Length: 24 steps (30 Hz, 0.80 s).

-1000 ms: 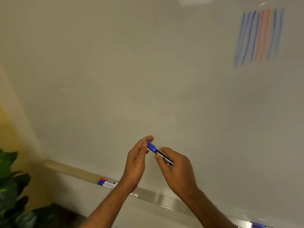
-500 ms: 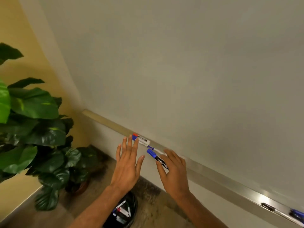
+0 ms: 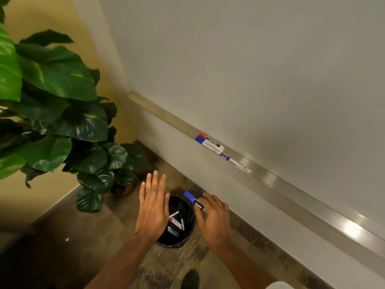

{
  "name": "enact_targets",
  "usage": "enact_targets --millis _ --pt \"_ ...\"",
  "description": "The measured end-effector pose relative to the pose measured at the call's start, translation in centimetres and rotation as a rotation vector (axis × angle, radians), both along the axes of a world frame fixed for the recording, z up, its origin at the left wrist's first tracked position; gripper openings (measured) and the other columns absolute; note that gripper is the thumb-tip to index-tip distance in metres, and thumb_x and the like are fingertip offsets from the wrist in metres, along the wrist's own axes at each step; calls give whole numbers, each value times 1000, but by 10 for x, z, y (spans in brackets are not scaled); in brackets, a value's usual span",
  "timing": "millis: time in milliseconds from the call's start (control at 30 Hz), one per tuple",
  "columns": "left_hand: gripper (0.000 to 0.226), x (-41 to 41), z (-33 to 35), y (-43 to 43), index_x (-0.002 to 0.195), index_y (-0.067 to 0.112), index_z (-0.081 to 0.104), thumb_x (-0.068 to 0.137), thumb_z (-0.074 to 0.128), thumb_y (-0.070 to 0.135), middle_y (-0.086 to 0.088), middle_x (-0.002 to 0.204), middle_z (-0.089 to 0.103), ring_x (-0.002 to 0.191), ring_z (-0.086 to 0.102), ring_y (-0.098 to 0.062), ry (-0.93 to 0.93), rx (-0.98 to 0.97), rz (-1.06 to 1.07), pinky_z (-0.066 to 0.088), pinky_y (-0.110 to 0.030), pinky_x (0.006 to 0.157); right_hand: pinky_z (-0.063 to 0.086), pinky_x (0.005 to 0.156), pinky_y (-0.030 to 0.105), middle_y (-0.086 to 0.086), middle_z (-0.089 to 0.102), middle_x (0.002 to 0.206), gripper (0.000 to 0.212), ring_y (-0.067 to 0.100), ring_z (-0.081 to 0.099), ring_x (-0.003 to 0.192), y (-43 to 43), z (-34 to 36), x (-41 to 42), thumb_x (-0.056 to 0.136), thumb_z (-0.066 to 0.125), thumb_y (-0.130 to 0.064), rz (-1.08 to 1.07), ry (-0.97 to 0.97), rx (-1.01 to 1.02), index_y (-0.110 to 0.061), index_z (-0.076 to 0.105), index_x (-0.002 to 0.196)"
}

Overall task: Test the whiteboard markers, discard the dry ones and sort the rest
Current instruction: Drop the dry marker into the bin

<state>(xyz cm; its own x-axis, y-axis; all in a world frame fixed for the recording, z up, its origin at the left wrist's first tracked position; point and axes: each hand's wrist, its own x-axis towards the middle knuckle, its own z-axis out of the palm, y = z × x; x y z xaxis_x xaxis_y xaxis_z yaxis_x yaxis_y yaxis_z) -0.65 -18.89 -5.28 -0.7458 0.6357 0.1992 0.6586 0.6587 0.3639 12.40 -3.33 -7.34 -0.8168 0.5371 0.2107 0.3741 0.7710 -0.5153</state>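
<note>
Lower centre of frame: the right hand (image 3: 214,221) grips a blue-capped marker (image 3: 195,202) between curled fingers and thumb, cap pointing to the upper left, above the far rim of a black bin (image 3: 188,232) standing on the floor. The left hand (image 3: 153,209) is released, fingers straight and spread, palm down over the bin's left side, holding nothing. Several markers (image 3: 176,223) lie inside the bin. At centre right, the metal tray (image 3: 291,197) under the whiteboard (image 3: 250,69) carries a red-capped marker (image 3: 211,140), a blue-capped one just beside it, and a third further right. A leafy plant (image 3: 52,101) fills the left of frame.
</note>
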Motion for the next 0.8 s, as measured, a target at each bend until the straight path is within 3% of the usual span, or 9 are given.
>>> enact_targets --millis 233,367,533,800 --pt "55 -23 -38 -29 161 10 24 109 32 27 -12 171 12 159 0 -26 -36 0 105 6 -51 128 52 87 37 1 72 116 40 22 67 108 -34 -38 -38 91 46 -40 46 -95 -15 -19 76 106" --pt "55 -30 -52 -38 161 11 24 109 34 25 -11 171 12 159 0 -25 -40 -7 133 4 -48 129 51 91 40 2 71 121 46 23 65 115 -45 -54 -63 93 44 -45 81 -111 -68 -18 73 115" --pt "55 -35 -61 -42 162 11 23 109 34 26 -9 171 10 159 -1 -23 -45 3 159 2 -46 129 38 110 45 3 59 141 60 24 45 138 -41 -71 -80 95 39 -59 83 -109 -260 -18 62 132" --pt "55 -28 -60 -32 162 11 23 110 33 28 -10 171 11 159 -1 -24 -43 -25 141 7 -50 128 27 113 37 3 57 143 56 24 40 142 -18 -71 -42 98 42 -56 31 -104 -194 -16 62 132"
